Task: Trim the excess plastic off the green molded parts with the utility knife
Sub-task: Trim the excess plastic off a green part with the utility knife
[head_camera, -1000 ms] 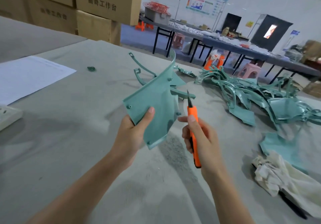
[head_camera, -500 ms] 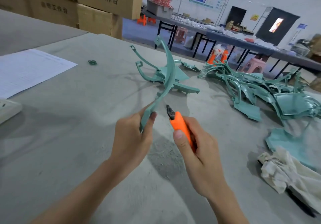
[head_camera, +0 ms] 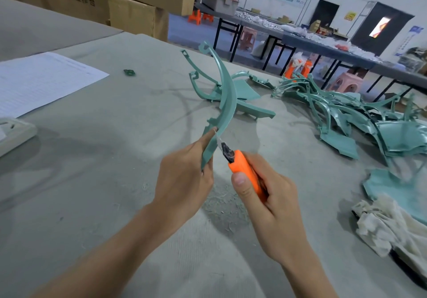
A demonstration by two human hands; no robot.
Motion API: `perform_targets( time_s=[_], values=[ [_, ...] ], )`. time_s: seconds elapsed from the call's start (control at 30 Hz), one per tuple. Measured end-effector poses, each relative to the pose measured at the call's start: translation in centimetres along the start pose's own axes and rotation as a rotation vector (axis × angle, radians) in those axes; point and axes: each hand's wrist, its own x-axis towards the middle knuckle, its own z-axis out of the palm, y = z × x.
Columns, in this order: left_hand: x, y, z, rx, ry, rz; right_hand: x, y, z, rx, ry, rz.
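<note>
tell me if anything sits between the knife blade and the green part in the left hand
Nothing visible does: the blade of the utility knife meets the edge of the green part, beside the thumb of the left hand.

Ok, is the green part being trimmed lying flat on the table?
No, the left hand grips the green part and holds it upright above the table while the right hand holds the utility knife against its edge.

paper (head_camera: 44, 82) left, parts pile (head_camera: 360, 122) right
</note>
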Motion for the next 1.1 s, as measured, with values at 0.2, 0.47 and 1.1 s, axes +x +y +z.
perform_targets(
  time_s=[0.2, 0.47, 1.1],
  values=[
    [0.0, 0.1, -0.1, 0.088, -0.023, 0.035, -0.1, 0.0, 0.2, -0.014, 0.031, 0.03],
    [-0.5, 0.3, 0.3, 0.099, -0.03, 0.006, 0.2, 0.5, 0.3, -0.001, 0.098, 0.095],
    [-1.5, 1.8, 0.0, -0.076, -0.111, 0.097, 1.8, 4.1, -1.6, 0.028, 0.282, 0.209]
  ],
)
